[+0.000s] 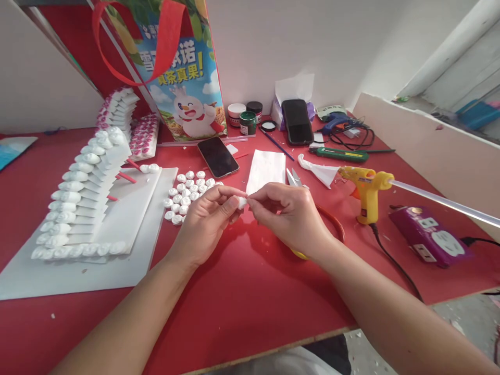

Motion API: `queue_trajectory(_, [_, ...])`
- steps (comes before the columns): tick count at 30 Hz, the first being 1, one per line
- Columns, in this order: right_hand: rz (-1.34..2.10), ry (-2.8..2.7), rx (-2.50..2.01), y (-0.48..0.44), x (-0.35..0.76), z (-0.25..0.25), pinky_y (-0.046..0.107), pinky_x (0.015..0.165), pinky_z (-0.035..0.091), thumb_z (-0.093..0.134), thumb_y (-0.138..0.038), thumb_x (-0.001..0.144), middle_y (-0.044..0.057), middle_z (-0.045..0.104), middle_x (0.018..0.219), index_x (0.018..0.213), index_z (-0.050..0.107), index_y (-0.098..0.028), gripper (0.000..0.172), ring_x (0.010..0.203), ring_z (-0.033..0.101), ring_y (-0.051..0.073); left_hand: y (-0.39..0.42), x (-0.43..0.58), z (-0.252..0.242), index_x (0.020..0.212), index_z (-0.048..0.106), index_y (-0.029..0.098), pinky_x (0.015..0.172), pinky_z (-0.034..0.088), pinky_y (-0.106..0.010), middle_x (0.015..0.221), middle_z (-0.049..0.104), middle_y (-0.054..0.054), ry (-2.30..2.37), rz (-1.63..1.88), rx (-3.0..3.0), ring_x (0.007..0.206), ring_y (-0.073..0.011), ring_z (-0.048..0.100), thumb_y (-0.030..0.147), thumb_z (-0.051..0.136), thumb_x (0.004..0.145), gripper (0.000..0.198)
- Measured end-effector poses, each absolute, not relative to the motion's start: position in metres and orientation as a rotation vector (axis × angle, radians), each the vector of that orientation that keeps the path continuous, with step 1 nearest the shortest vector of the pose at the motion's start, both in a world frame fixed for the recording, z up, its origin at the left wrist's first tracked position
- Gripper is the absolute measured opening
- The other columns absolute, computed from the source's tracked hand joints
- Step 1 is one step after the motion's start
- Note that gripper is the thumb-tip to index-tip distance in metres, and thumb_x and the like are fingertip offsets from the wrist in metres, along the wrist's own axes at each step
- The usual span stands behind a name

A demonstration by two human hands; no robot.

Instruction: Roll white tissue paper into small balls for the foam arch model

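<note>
Between my two hands is a small white paper roll (pixel 242 202), apparently folded tissue. My left hand (pixel 211 214) pinches it between thumb and fingertips. My right hand (pixel 287 211) has thumb and forefinger closed on its right end. Just left of my hands lie several small white rolled paper rosettes (pixel 185 199) in a cluster. A white tissue sheet (pixel 266 169) lies flat behind my hands. Scissors (pixel 294 178) lie partly under my right hand, their handles mostly hidden by it. At the left, a curved row of white folded pieces (pixel 94 200) topped with rosettes stands on a white board (pixel 117 273).
To the right, a yellow glue gun (pixel 367 190) with a long glue stick stands by a purple power box (pixel 429 234). Behind are a phone (pixel 217 157), a second phone (pixel 297 122), paint jars (pixel 248 122), a green-handled tool (pixel 339 154) and a printed bag (pixel 187 78).
</note>
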State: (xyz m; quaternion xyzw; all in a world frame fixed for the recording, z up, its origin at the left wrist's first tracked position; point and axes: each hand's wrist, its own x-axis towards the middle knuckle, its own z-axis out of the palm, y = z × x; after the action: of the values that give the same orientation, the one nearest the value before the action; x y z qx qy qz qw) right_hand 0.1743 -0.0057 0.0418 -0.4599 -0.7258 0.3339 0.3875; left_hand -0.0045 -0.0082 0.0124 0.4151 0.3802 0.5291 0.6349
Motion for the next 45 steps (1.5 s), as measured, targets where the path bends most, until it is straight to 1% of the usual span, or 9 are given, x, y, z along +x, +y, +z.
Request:
queue_trajectory(4, [0.838, -1.883, -1.122, -0.007, 0.172, 0.042, 0.022, 0.061, 0.046, 0.061, -0.022, 0.093, 0.004, 0.073, 0.083, 0.092, 0.076, -0.014, 0.016, 0.066, 0.061, 0.010, -0.009, -0.004, 0.012, 0.089, 0.078, 0.023, 0.071, 0.047, -0.020, 0.081, 0.065, 0.001, 0.935, 1.246, 0.993, 0.073, -0.0092, 0.053, 0.034, 0.083, 0.085, 0.013])
queue_trajectory(8, [0.792, -1.894, -1.190, -0.008, 0.169, 0.040, 0.022, 0.061, 0.045, 0.068, -0.025, 0.090, 0.002, 0.070, 0.078, 0.089, 0.075, -0.015, 0.013, 0.065, 0.061, 0.011, -0.010, -0.002, 0.013, 0.088, 0.074, 0.021, 0.074, 0.047, -0.021, 0.084, 0.066, 0.001, 0.997, 1.270, 1.049, 0.079, -0.0106, 0.057, 0.027, 0.081, 0.086, 0.009])
queue_trajectory(13, [1.009, -1.826, -1.156, -0.007, 0.170, 0.037, 0.025, 0.065, 0.050, 0.068, -0.026, 0.091, 0.003, 0.073, 0.081, 0.092, 0.076, -0.016, 0.013, 0.069, 0.065, 0.013, -0.010, -0.001, 0.013, 0.084, 0.071, 0.021, 0.078, 0.049, -0.022, 0.083, 0.065, 0.002, 0.969, 1.292, 1.067, 0.081, -0.0116, 0.059, 0.023, 0.084, 0.081, 0.014])
queue_trajectory(20, [1.121, -1.726, -1.110, -0.008, 0.170, 0.035, 0.027, 0.062, 0.051, 0.070, -0.025, 0.089, 0.003, 0.069, 0.077, 0.090, 0.076, -0.015, 0.011, 0.065, 0.065, 0.014, -0.011, -0.006, 0.012, 0.084, 0.073, 0.021, 0.075, 0.050, -0.025, 0.083, 0.068, 0.000, 1.042, 1.349, 1.282, 0.078, -0.0139, 0.061, 0.030, 0.087, 0.081, 0.017])
queue_trajectory(24, [1.326, -1.455, -1.018, -0.003, 0.167, 0.036, 0.026, 0.057, 0.051, 0.082, -0.035, 0.082, 0.002, 0.071, 0.074, 0.089, 0.074, -0.014, 0.023, 0.059, 0.062, 0.012, -0.012, -0.007, 0.015, 0.101, 0.076, 0.022, 0.078, 0.052, -0.026, 0.091, 0.071, -0.001, 0.957, 1.333, 1.272, 0.081, -0.0148, 0.064, 0.032, 0.091, 0.075, 0.031])
queue_trajectory(27, [1.420, -1.352, -0.959, 0.001, 0.166, 0.039, 0.027, 0.057, 0.053, 0.090, -0.040, 0.072, 0.001, 0.071, 0.069, 0.084, 0.073, -0.014, 0.033, 0.057, 0.062, 0.012, -0.013, -0.007, 0.015, 0.111, 0.077, 0.025, 0.083, 0.053, -0.027, 0.097, 0.073, -0.002, 1.009, 1.294, 1.303, 0.086, -0.0155, 0.065, 0.032, 0.086, 0.082, 0.031])
queue_trajectory(36, [1.753, -1.209, -1.057, 0.006, 0.172, 0.037, 0.026, 0.056, 0.052, 0.090, -0.038, 0.070, 0.001, 0.070, 0.066, 0.092, 0.076, -0.013, 0.035, 0.059, 0.062, 0.012, -0.012, -0.010, 0.015, 0.093, 0.081, 0.026, 0.080, 0.046, -0.031, 0.091, 0.070, -0.003, 1.181, 1.433, 1.642, 0.082, -0.0191, 0.058, 0.025, 0.087, 0.080, 0.014])
queue_trajectory(41, [2.022, -0.978, -0.998, 0.008, 0.174, 0.040, 0.022, 0.045, 0.042, 0.091, -0.042, 0.068, -0.001, 0.061, 0.070, 0.077, 0.069, -0.014, 0.035, 0.057, 0.048, 0.009, -0.013, -0.010, 0.016, 0.094, 0.081, 0.027, 0.077, 0.045, -0.031, 0.089, 0.069, -0.004, 1.149, 1.418, 1.752, 0.083, -0.0207, 0.059, 0.022, 0.084, 0.081, 0.014])
queue_trajectory(45, [2.033, -0.915, -1.008, 0.006, 0.171, 0.041, 0.019, 0.043, 0.029, 0.098, -0.037, 0.057, -0.006, 0.051, 0.059, 0.069, 0.066, -0.014, 0.042, 0.051, 0.033, 0.004, -0.014, -0.008, 0.015, 0.089, 0.079, 0.027, 0.076, 0.044, -0.031, 0.082, 0.067, -0.003, 1.103, 1.397, 1.864, 0.080, -0.0202, 0.058, 0.019, 0.080, 0.086, 0.008])
